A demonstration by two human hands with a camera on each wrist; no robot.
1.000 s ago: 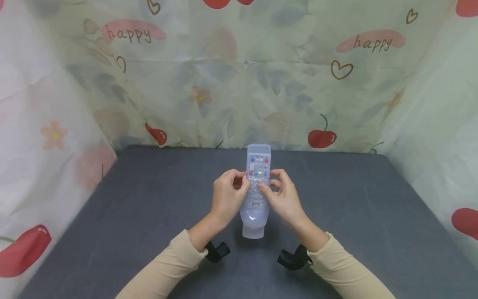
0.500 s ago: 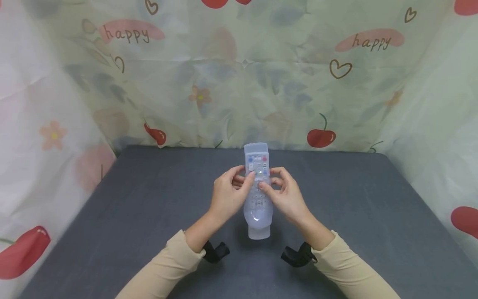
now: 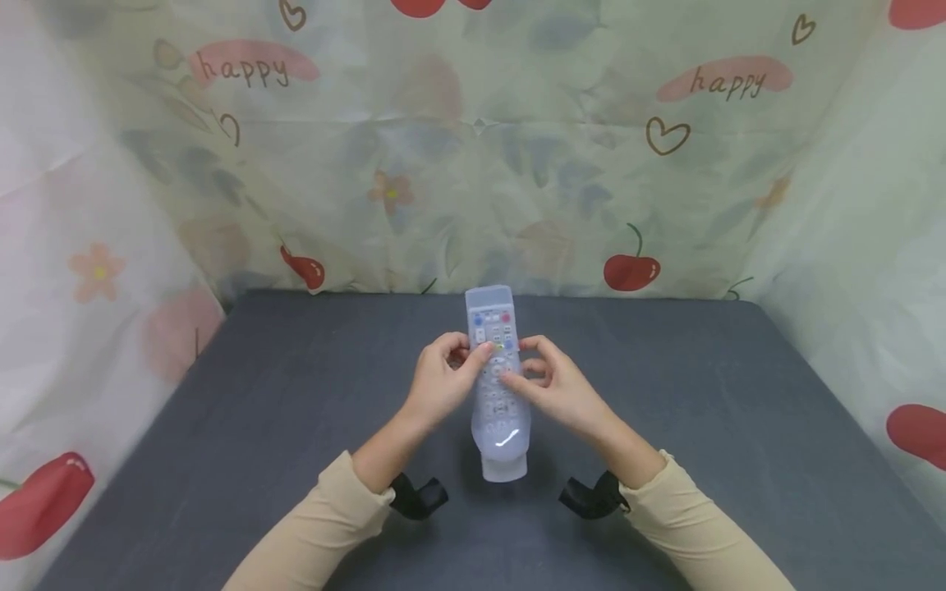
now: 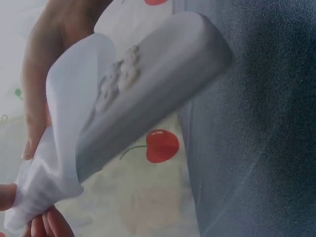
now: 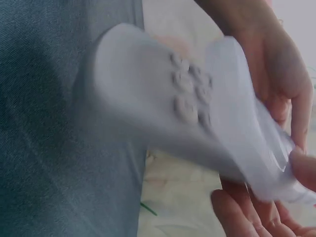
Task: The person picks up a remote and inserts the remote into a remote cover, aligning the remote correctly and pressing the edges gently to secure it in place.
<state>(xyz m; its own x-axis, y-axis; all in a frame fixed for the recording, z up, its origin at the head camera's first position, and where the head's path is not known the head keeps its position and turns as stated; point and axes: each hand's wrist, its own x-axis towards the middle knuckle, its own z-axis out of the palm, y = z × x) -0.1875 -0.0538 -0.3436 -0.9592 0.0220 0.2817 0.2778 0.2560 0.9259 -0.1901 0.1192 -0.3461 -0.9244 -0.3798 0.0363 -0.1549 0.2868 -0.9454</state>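
A remote control [image 4: 163,74] is partly inside a translucent whitish silicone cover [image 3: 501,431]. Both hands hold the pair above the table, in the middle of the head view. My left hand [image 3: 442,382] grips the left edge, its thumb lying on the face over the buttons. On the opposite edge my right hand [image 3: 565,394] pinches with its thumb on the front and fingers behind. The remote's near end sticks out bare past the cover's mouth in both wrist views, with raised buttons showing. Beyond that mouth, the cover [image 5: 229,94] looks wrinkled near the fingers.
The dark grey table [image 3: 332,394] lies below the hands. Patterned cloth [image 3: 480,180] with cherries and hearts hangs at the back and both sides. Black curved pieces [image 3: 421,497] stick out beneath both sleeve cuffs.
My left thumb has moved from the edge onto the face of the covered remote. Both hands and the remote have shifted slightly left in the head view, which has itself shifted a little.
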